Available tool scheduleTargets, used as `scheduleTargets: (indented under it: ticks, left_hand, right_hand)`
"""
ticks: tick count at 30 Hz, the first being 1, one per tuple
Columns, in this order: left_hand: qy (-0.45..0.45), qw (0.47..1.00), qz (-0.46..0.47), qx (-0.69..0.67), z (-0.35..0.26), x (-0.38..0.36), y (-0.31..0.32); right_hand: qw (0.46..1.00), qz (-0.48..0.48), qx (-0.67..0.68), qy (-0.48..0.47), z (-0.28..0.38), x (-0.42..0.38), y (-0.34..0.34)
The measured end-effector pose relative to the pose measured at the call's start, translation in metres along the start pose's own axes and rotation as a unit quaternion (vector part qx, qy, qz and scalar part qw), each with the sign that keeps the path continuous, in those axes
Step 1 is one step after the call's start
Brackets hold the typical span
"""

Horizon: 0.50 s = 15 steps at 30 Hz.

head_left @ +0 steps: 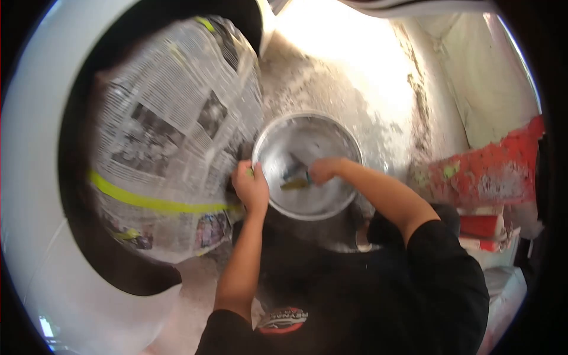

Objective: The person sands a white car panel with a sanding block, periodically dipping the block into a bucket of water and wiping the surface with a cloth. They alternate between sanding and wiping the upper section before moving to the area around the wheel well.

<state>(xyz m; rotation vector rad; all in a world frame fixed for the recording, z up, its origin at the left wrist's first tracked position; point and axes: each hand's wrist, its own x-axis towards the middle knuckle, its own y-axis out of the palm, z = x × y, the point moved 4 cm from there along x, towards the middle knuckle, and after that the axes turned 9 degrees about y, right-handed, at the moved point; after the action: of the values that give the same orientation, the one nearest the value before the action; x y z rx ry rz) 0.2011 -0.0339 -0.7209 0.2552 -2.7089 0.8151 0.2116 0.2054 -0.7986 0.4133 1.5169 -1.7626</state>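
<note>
**Bowl steadied by one hand, tool worked by the other**

Beside the masked wheel, on a dusty, paint-flecked floor (367,77), sits a round metal bowl (307,204). It lies just off the wheel's right edge, in front of the person's knees.

Left hand (251,188): fingers curled over the bowl's left rim, gripping it. Judged purpose: to keep the bowl from sliding or turning while the other hand works inside.

Right hand (324,170): reaching in over the bowl's right side, fingers clenched round a small tool (296,180). The tool's kind cannot be told; its lower end rests on the bowl's bottom, where a yellowish smear shows.

Wheel (171,136): covered in newspaper held by a yellow-green tape band (154,202), apparently as masking, with a dark tyre (77,201) exposed round it and a white body panel (29,177) curving over it at the left.

Red, spattered containers (491,171) stand by the right wall, well apart from the bowl.
</note>
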Motion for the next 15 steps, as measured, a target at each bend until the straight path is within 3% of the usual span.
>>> scheduleTargets:
  ticks: [1,5,11,15]
  left_hand:
    - [-0.001,1.000,0.011,-0.025,-0.003,-0.002,-0.001]
    - [0.030,0.999,0.032,-0.032,-0.039,-0.015,-0.007]
    - [0.101,0.994,0.047,-0.020,-0.065,-0.033,-0.003]
    - [0.161,0.986,0.029,-0.021,-0.090,-0.046,-0.004]
  right_hand:
    - [0.998,0.058,-0.003,0.011,-0.010,0.003,0.020]
    - [0.994,-0.010,0.001,0.112,-0.033,-0.006,0.055]
    - [0.995,0.049,0.019,0.088,-0.035,-0.003,0.106]
    - [0.973,-0.132,0.112,0.154,-0.020,0.006,0.098]
